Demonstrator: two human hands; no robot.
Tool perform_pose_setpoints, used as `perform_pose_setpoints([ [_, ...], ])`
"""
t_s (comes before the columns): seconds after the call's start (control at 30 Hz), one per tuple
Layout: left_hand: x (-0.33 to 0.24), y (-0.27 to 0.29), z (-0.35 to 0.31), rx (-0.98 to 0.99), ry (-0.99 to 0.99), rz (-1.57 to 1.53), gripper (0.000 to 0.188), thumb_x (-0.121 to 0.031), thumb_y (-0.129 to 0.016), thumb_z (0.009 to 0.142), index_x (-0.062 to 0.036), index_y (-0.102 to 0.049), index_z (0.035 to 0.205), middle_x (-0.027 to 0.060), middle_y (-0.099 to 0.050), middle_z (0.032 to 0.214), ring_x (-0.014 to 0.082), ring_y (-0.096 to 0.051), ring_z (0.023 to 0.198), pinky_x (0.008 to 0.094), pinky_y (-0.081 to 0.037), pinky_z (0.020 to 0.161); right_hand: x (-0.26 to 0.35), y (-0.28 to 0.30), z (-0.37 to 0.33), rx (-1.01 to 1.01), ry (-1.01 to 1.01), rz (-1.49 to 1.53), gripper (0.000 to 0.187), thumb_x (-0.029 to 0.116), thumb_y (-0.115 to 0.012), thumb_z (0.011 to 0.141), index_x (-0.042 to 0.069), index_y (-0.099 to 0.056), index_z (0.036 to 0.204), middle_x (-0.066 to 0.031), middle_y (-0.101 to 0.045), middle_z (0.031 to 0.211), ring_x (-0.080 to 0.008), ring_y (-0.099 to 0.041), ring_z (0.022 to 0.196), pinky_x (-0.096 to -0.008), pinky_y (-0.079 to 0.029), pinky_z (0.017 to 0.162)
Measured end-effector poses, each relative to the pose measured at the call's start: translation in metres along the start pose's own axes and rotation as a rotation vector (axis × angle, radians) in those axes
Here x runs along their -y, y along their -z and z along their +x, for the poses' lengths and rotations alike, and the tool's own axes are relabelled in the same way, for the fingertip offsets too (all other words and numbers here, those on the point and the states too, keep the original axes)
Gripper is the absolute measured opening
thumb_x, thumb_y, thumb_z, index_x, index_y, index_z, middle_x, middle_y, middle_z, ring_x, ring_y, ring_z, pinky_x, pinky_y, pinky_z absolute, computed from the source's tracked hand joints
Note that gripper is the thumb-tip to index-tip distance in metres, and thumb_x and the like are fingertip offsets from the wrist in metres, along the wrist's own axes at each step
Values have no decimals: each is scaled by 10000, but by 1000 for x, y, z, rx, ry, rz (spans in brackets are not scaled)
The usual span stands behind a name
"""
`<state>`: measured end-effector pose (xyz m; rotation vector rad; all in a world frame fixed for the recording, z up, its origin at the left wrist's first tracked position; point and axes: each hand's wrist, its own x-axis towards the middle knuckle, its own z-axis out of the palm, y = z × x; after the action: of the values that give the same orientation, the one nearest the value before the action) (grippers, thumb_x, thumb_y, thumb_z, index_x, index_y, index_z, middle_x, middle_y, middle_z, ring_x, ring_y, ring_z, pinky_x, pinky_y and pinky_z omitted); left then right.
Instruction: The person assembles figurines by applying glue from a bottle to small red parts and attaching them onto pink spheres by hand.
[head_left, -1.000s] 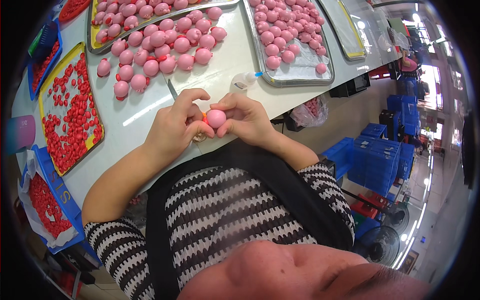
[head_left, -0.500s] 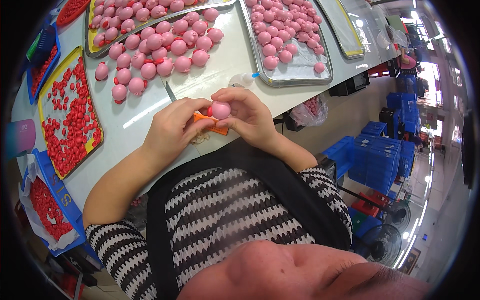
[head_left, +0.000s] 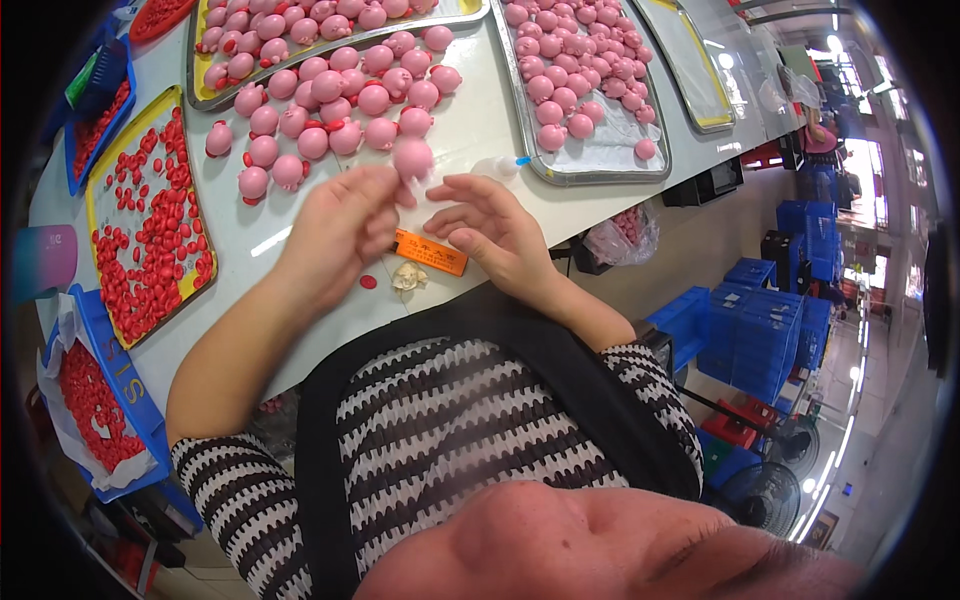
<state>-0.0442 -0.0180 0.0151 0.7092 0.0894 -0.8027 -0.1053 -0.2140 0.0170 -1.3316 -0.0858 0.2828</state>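
Raised over the table, my left hand (head_left: pixel 345 225) pinches a pink round ball figure (head_left: pixel 412 158) at its lower edge, between thumb and fingers. The ball is slightly blurred. To its right, my right hand (head_left: pixel 490 225) is open, its fingers spread apart and holding nothing. Below the hands lie an orange box (head_left: pixel 431 252), a crumpled pale scrap (head_left: pixel 408 277) and a single red oval piece (head_left: pixel 368 282). Just beyond the left hand, many pink ball figures (head_left: pixel 345 137) with small knobs stand on the tabletop, some with red pieces on them.
A yellow-edged tray (head_left: pixel 212 262) of red oval pieces lies at left, near a blue crate (head_left: pixel 150 440) of more. At the back are a metal tray (head_left: pixel 560 178) of pink balls and a small bottle with a blue tip (head_left: pixel 497 166). Blue crates (head_left: pixel 752 325) stand right.
Both hands were around the pink ball with a red piece beside it. The right hand has let go; the left has lifted the ball away and to the left. The orange box is more exposed.
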Motion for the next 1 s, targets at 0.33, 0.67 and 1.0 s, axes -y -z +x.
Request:
perform_pose_setpoints([
  [0.33,-17,5,-8,19,33,97,294,-23,-469,896,49,-463,1181,141,-537,1114,158,-555,965,252,-460,856,-1,-5,3,35,88,-332,290,9,-521,883,-45,-450,1159,-116,-551,1024,-166,-565,936,-286,-459,826],
  [0.67,-6,10,-10,33,41,380,242,-82,-498,910,47,-516,1115,79,-593,848,100,-560,670,197,-458,580,-3,22,6,-565,541,-1100,483,115,-742,716,9,-468,1099,-94,-475,920,-134,-449,659,-243,-403,580],
  [1.0,5,-10,-11,17,-37,554,183,-113,-504,915,5,-596,1021,0,-525,741,51,-448,587,174,-346,512,4,29,9,-328,249,-947,293,144,-696,760,-5,-537,956,-101,-516,826,-173,-521,655,-283,-448,590],
])
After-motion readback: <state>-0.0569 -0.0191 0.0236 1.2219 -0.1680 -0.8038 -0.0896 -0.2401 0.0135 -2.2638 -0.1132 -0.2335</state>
